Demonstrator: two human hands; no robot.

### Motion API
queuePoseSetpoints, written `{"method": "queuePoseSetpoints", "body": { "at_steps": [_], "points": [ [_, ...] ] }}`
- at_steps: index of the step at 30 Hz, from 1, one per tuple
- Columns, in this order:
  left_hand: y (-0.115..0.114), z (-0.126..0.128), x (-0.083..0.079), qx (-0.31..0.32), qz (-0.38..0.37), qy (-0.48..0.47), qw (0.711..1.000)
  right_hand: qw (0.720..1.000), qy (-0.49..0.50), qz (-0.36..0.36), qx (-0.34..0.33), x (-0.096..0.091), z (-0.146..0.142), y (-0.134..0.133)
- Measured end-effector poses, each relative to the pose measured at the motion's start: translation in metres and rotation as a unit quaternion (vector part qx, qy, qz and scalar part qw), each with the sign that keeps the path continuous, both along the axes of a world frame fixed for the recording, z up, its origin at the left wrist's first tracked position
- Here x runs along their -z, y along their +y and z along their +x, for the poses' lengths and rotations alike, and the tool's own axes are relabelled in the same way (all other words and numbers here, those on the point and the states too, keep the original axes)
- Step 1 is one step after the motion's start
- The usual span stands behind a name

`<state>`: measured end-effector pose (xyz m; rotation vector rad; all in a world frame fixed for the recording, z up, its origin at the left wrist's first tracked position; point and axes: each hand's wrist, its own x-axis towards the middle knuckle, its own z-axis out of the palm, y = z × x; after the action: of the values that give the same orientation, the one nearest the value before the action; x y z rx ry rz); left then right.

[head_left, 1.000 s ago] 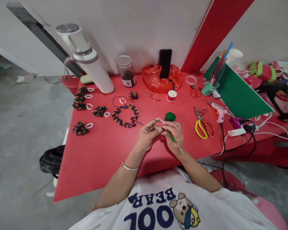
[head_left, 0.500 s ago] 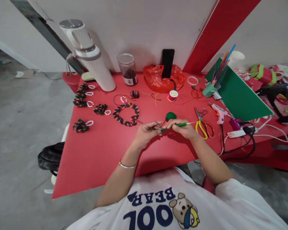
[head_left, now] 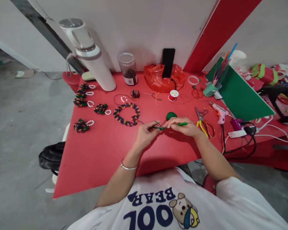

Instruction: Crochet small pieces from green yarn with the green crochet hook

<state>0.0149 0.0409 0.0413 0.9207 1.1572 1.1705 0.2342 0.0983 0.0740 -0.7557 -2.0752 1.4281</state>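
Item: green crochet work (head_left: 162, 128), a small piece held between our two hands, above the red table (head_left: 105, 159). Left hand (head_left: 146, 135): fingers pinched on the work, green yarn running at the fingertips. Right hand (head_left: 186, 127): closed around the green-handled crochet hook (head_left: 182, 124), its near end directed at the work; stitch detail too small to tell.

Change: a second ago our hook slanted down toward the wrist; it now lies nearly level, pointing out to the right, as it did half a second ago. We judge that a stitch is being worked, the piece unfinished.

Beyond: green yarn ball (head_left: 171, 115), just behind the right fingers; scissors (head_left: 200, 115), to the right; multicoloured crocheted strip (head_left: 126, 123), curled in a ring, to the left; flower with bead loop (head_left: 81, 126), farther left.
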Motion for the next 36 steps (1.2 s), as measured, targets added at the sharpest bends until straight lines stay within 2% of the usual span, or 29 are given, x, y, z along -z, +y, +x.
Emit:
{"method": "queuePoseSetpoints", "body": {
  "at_steps": [7, 11, 17, 23, 28, 32, 36],
  "points": [
    [0.000, 0.000, -0.001, 0.003, -0.007, -0.027, 1.000, 0.998, 0.020, -0.010, 0.060, 0.014, -0.001, -0.004],
    [-0.001, 0.000, -0.001, -0.001, -0.010, -0.030, 0.999, 0.998, 0.043, -0.010, 0.050, 0.019, -0.001, -0.005],
    [0.000, 0.001, 0.001, 0.003, -0.004, 0.006, 1.000, 0.999, 0.027, 0.011, 0.015, 0.011, -0.001, -0.004],
    [0.002, 0.001, 0.000, -0.010, 0.014, 0.053, 0.998, 0.991, -0.006, 0.129, 0.026, 0.005, -0.009, -0.008],
    [0.002, 0.001, 0.001, -0.042, 0.031, 0.082, 0.995, 0.960, -0.055, 0.270, 0.043, 0.003, -0.019, -0.022],
    [0.003, 0.002, 0.005, -0.071, 0.024, 0.058, 0.995, 0.917, -0.111, 0.370, 0.096, 0.015, -0.028, -0.036],
    [0.003, 0.003, 0.006, -0.066, -0.009, -0.036, 0.997, 0.896, -0.103, 0.402, 0.159, 0.033, -0.036, -0.046]
  ]
}}
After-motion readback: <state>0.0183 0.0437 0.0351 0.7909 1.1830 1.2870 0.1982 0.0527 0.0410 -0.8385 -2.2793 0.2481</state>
